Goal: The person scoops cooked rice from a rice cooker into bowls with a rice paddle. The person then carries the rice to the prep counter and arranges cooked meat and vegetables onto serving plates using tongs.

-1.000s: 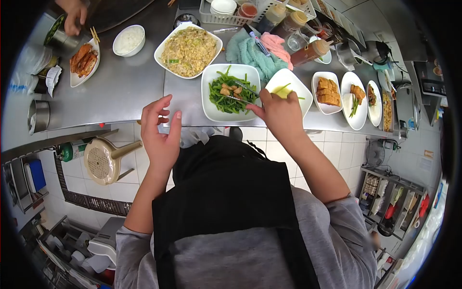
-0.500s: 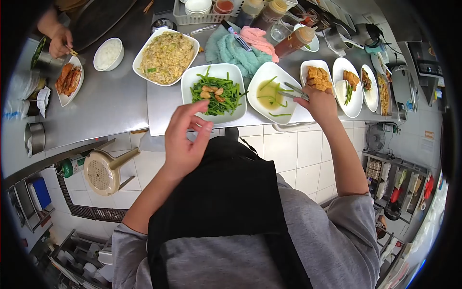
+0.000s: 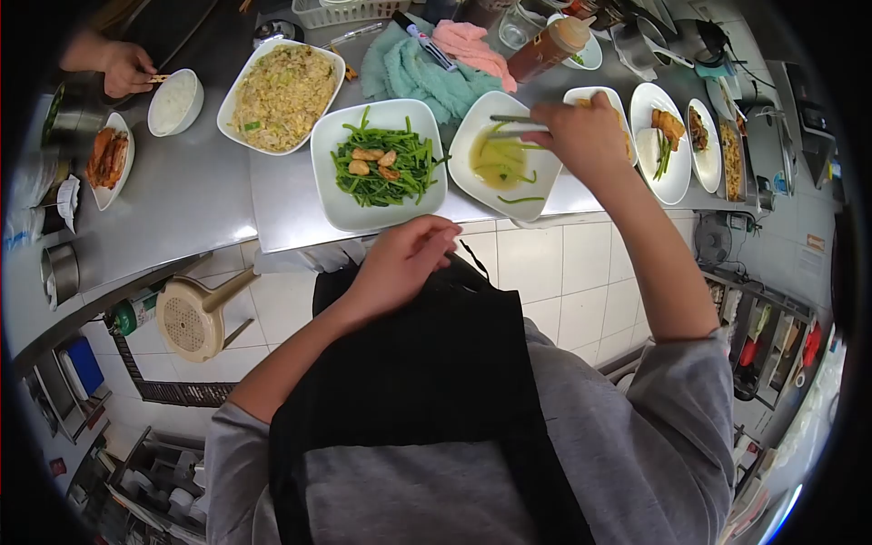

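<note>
My right hand (image 3: 586, 136) grips a pair of metal tongs (image 3: 513, 119), their two arms reaching left over a white square dish (image 3: 524, 209). That dish holds yellowish broth (image 3: 495, 163) and several loose green stems. Left of it, a white dish (image 3: 334, 211) carries a mound of stir-fried greens (image 3: 386, 177) topped with garlic cloves (image 3: 367, 154). My left hand (image 3: 413, 259) hovers just below that dish near the counter edge, its fingers curled in with nothing visible in them. A plate of cut, golden-brown food (image 3: 581, 95) is partly hidden behind my right hand.
Fried rice (image 3: 282, 95), a rice bowl (image 3: 177, 103) and a meat dish (image 3: 109, 163) stand left. Towels (image 3: 431, 77) and a sauce bottle (image 3: 549, 47) lie behind. Further plates (image 3: 668, 186) line the right. Another person's hand (image 3: 127, 68) is at upper left. A stool (image 3: 191, 318) stands below.
My left hand has dropped down and right, away from the greens, and its fingers have curled in. My right hand and the tongs have risen. The other person's hand has shifted towards the rice bowl.
</note>
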`<control>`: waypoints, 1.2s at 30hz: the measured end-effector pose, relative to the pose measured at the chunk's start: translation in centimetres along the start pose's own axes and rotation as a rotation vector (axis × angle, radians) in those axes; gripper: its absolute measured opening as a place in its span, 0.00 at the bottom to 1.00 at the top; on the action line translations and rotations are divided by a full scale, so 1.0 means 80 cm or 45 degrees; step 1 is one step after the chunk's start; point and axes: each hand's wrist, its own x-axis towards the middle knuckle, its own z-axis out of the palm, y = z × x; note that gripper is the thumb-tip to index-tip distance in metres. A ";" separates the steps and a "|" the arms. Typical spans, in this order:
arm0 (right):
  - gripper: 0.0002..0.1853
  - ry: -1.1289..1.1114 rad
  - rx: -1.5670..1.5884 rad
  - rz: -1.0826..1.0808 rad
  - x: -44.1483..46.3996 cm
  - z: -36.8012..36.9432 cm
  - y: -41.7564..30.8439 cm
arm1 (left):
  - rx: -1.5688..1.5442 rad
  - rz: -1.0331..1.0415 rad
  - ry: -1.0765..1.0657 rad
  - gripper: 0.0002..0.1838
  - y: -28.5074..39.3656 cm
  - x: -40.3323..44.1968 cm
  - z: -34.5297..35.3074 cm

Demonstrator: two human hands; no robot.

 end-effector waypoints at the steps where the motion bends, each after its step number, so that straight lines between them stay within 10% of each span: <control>1: 0.17 -0.025 -0.063 -0.026 0.011 0.009 0.006 | -0.006 -0.003 -0.003 0.16 -0.008 0.011 0.006; 36: 0.10 -0.282 -0.263 -0.242 -0.061 -0.040 0.012 | -0.269 -0.181 -0.101 0.20 -0.025 0.053 0.029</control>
